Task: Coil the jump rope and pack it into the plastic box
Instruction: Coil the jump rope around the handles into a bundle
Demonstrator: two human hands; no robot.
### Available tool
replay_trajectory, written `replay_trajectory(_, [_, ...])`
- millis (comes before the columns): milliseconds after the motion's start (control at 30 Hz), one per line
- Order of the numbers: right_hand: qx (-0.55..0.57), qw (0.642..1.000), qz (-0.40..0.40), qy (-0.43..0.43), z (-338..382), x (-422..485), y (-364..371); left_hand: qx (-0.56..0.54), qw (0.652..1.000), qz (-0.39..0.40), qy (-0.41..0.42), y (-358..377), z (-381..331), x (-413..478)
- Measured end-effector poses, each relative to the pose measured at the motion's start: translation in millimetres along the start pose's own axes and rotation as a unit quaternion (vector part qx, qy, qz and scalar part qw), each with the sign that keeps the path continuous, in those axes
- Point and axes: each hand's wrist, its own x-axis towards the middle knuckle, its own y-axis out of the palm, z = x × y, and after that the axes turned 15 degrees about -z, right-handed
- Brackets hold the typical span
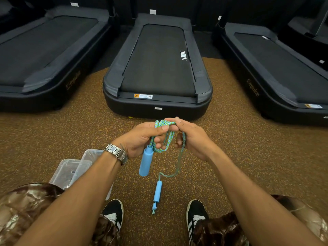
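Observation:
A blue and green braided jump rope [166,137] is gathered in several loops between my hands. My left hand [140,137] grips the loops, and one blue handle [146,163] hangs below it. My right hand [191,137] pinches the rope at the top of the loops. A loose strand runs down from my right hand to the second blue handle [157,191], which lies on the floor between my shoes. The clear plastic box [66,173] sits on the floor at my left, partly hidden by my left forearm, with its lid [90,156] leaning on it.
Three black treadmills stand ahead, the middle one [158,68] just beyond my hands. The floor [248,139] is brown speckled rubber. My knees and black shoes [196,219] are at the bottom of the view.

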Motion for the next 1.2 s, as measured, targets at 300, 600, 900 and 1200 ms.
replay_trajectory(300, [0.076,0.990,0.071,0.092,4.1,-9.3,8.4,-0.039,0.993,0.081,-0.072,2.4,-2.6,-4.4])
replay_trajectory(600, [0.050,0.989,0.118,0.081,-7.6,-2.1,2.7,0.117,0.989,0.001,-0.087,-1.8,-15.1,-5.3])
replay_trajectory(900, [0.196,0.976,0.037,0.090,-8.9,2.2,0.8,0.026,0.999,0.005,-0.033,11.9,-13.1,4.0])
replay_trajectory(1200, [0.129,0.989,0.026,0.065,-1.8,6.4,3.7,-0.140,0.988,-0.043,0.037,18.8,0.9,10.7])
